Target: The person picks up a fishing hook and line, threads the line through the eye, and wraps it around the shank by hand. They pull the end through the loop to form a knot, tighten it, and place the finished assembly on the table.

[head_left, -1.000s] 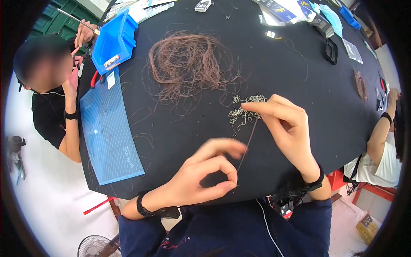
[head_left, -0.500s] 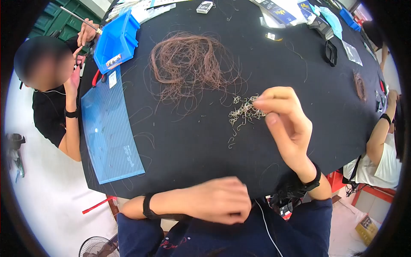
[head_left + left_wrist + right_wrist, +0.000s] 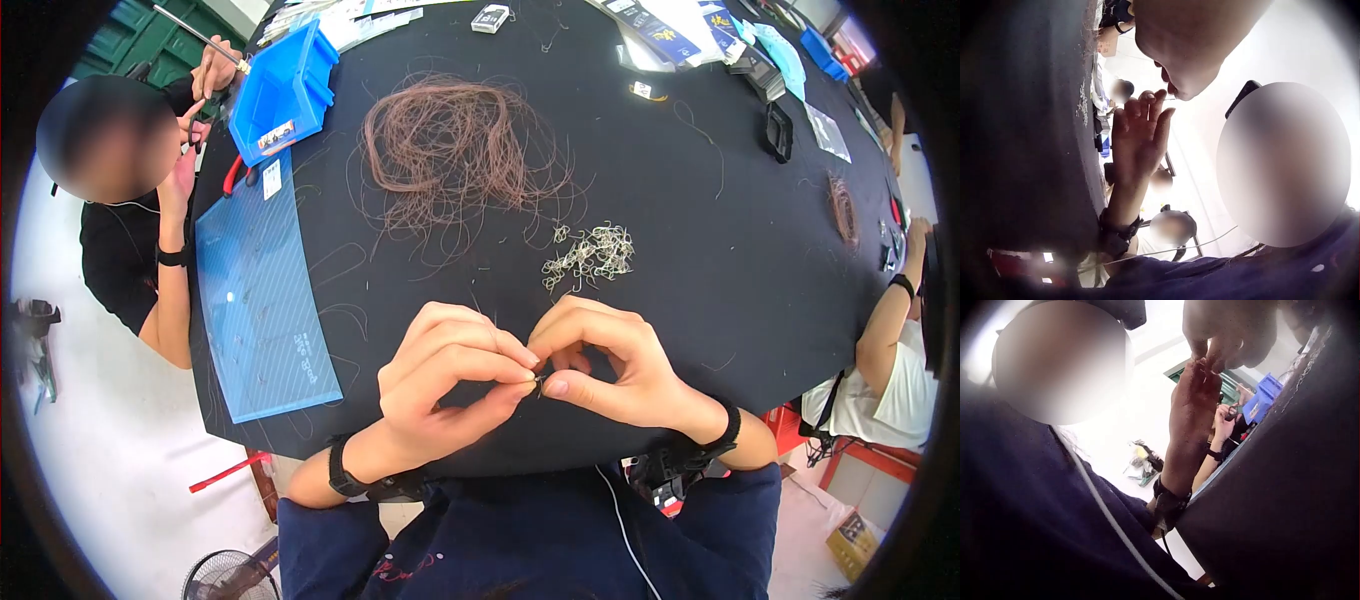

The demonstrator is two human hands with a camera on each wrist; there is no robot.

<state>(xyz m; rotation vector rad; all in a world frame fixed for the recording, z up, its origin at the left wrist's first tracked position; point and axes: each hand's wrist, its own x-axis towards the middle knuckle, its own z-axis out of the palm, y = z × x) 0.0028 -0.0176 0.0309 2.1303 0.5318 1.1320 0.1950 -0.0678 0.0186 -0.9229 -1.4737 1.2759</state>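
Note:
In the head view, both hands meet low over the black table. The left hand has its thumb and index finger pinched together on a tiny dark fishing hook, mostly hidden by fingertips. From the other side, the right hand brings its thumb and index finger round the same hook, fingertips right at those of the left. Just beyond the hands lies a heap of pale fishing hooks. Further back sits a loose tangle of brown line. The wrist views show the fingertips close together, partly blurred.
At the left lie a blue ribbed sheet, red-handled pliers and a blue bin, with another person beside them. Packets, a black clip-like frame and a smaller line coil lie back right.
The left hand swept down toward the body, then came up to meet the right. The right hand left the hook heap and moved down-left. The line stretched between the hands earlier is no longer visible.

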